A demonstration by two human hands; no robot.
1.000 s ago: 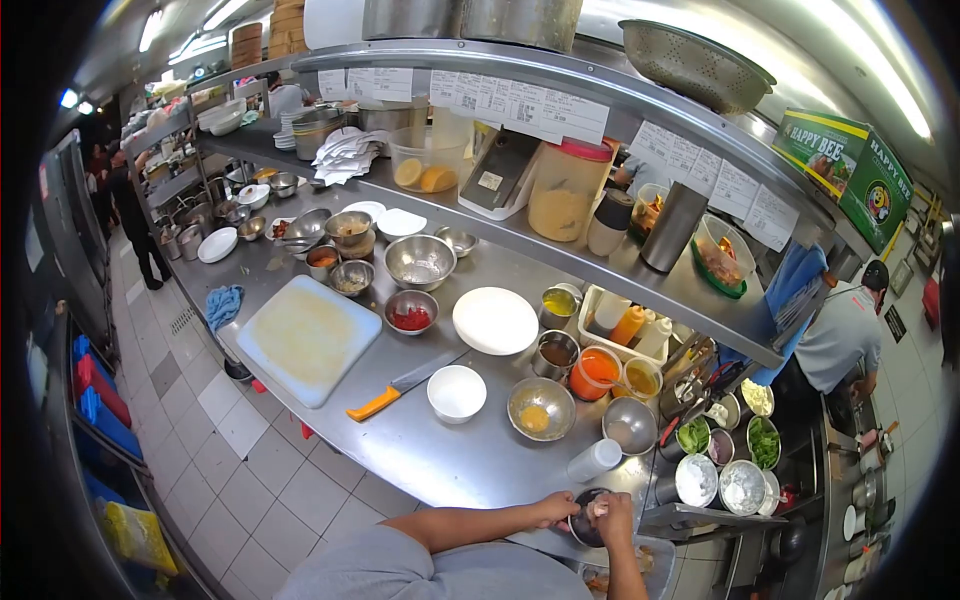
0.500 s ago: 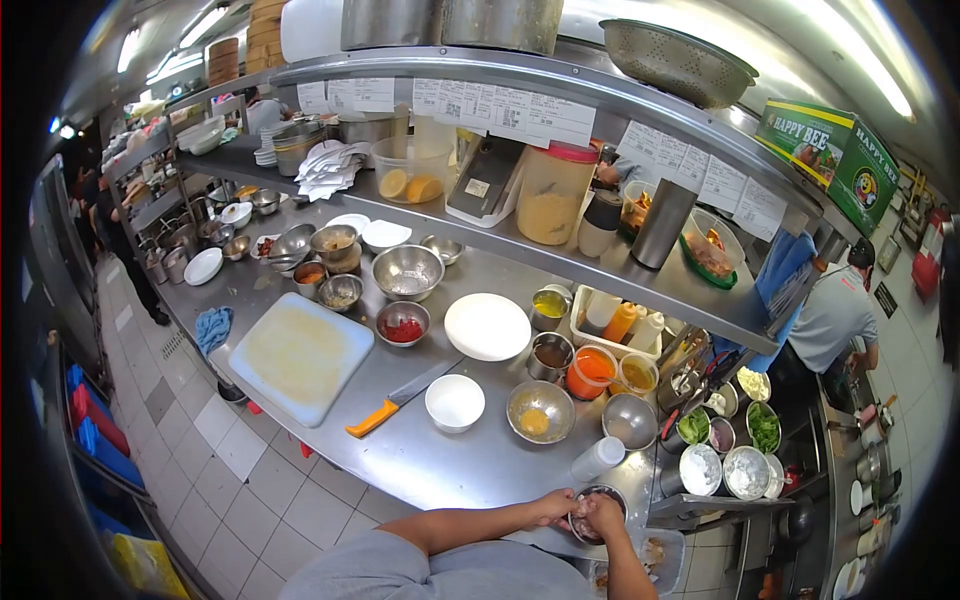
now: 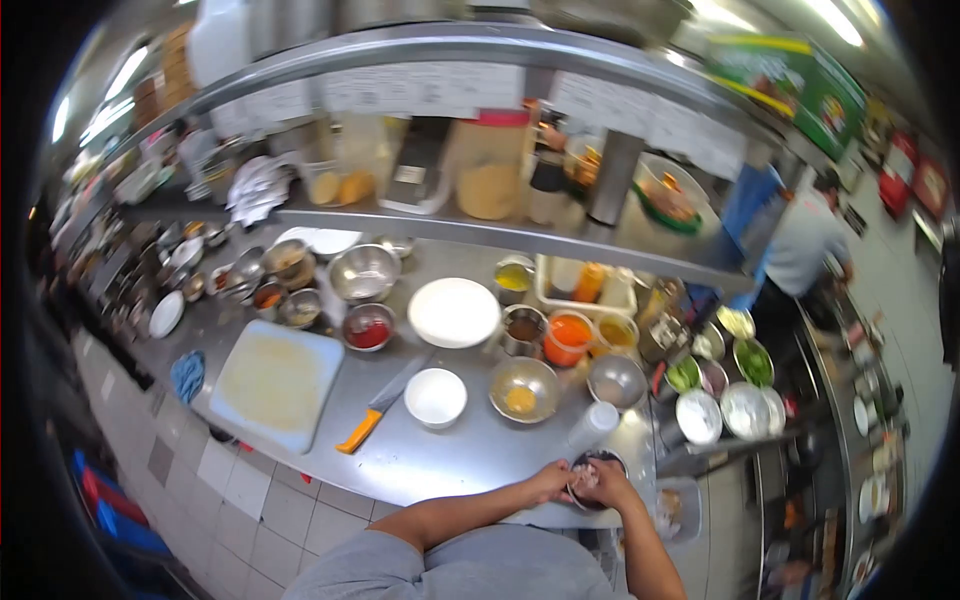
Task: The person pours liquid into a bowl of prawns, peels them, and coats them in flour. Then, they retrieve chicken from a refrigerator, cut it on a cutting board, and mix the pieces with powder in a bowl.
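Note:
At the counter's front edge stands a small metal bowl (image 3: 612, 458) holding pale pink pieces that look like raw meat (image 3: 583, 477). My left hand (image 3: 550, 483) is closed at the bowl's left rim, fingers curled against it. Inside the bowl, my right hand (image 3: 608, 484) has its fingers bent around some of the pink pieces; its fingertips are partly hidden. Just behind the bowl is a white squeeze bottle (image 3: 595, 425). A metal bowl with a yellowish paste (image 3: 521, 400) lies farther left, near a white bowl (image 3: 436, 398).
An orange-handled knife (image 3: 372, 418) lies beside a pale cutting board (image 3: 277, 385). Sauce containers (image 3: 568, 338) line the back. Overhead runs a steel shelf (image 3: 400, 225). A plastic tub (image 3: 683, 510) sits low at right. A co-worker (image 3: 808, 240) stands beyond.
The camera view has turned and blurred, shifting the counter leftward and my hands upward in the picture. Both hands stay at the metal bowl, the right one still inside it.

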